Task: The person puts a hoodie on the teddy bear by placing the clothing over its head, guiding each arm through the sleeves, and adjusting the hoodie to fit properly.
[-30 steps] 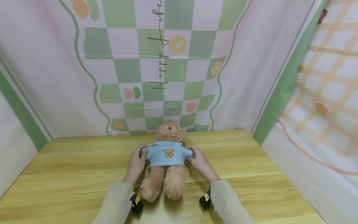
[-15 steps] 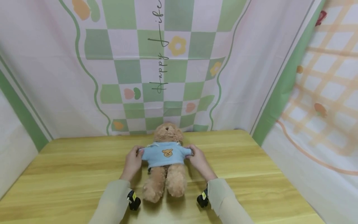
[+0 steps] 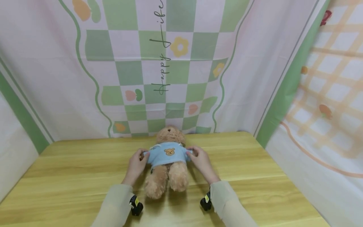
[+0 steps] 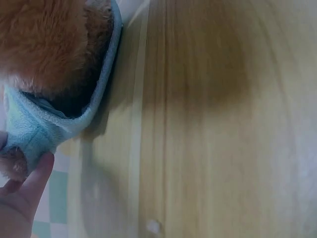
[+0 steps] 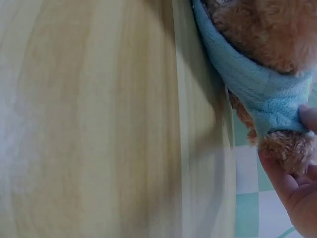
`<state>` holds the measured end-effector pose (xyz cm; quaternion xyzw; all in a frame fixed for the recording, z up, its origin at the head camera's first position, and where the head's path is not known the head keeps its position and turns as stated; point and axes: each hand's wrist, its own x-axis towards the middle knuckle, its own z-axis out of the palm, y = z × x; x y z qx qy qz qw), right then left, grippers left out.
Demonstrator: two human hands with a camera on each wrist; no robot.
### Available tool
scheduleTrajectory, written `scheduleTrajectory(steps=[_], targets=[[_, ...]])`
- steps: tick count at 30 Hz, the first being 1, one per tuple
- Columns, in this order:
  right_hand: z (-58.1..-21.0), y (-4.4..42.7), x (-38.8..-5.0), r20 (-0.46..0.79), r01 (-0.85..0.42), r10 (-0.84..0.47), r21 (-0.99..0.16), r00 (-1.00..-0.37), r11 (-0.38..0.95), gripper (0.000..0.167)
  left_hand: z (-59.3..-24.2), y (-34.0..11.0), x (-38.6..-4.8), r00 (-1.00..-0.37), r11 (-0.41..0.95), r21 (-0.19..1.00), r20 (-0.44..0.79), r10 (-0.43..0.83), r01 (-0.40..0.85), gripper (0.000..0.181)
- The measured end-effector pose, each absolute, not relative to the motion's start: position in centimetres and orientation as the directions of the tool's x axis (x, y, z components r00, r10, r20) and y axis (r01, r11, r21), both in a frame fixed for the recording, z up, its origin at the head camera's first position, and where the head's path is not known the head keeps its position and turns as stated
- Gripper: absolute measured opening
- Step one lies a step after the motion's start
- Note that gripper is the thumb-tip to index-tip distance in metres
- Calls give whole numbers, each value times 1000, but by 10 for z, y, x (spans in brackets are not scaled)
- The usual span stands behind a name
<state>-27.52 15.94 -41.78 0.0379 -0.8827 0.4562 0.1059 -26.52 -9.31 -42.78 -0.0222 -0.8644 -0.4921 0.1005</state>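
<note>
A brown teddy bear (image 3: 178,176) in a light blue top (image 3: 161,154) lies face up near the back of the wooden table, its head away from me and its legs toward me. A small bear face decorates the top's front. My left hand (image 3: 137,164) grips the bear's arm on the left at the sleeve, thumb against the cloth. On the other side my right hand (image 3: 199,160) pinches the opposite sleeve and arm. Both wrist views show a furry paw (image 5: 287,146) poking out of the sleeve between finger and thumb. The top's hem (image 4: 101,82) gapes around the fur.
The wooden table (image 3: 71,176) spreads out around the bear. Behind it hangs a green and white checked curtain (image 3: 153,72), close to the bear's head. An orange-checked cloth (image 3: 334,94) hangs at the right. Black wrist cameras (image 3: 136,206) sit under both cuffs.
Both hands first shift slightly left with the bear. In the last half second its legs and the hem rise a little in view, and the hands draw slightly closer together.
</note>
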Motion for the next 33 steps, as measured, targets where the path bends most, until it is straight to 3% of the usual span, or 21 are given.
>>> scheduleTrajectory(steps=[6,13,21,33], targets=[[-414,157,-274,234,-151,67,-796,-970,586,11,-429,-93,-265,-968,507,846,238,-82,166,18],[-416,158,-275,208,-139,62,-818,-976,558,13,-440,-96,-265,-916,468,828,391,-90,308,22],[-419,166,-274,128,-134,-50,-809,-990,573,31,-426,-90,-258,-968,529,834,236,-87,156,22],[-415,165,-273,78,-68,-5,-833,-997,549,36,-425,-88,-260,-973,534,838,203,-113,113,22]])
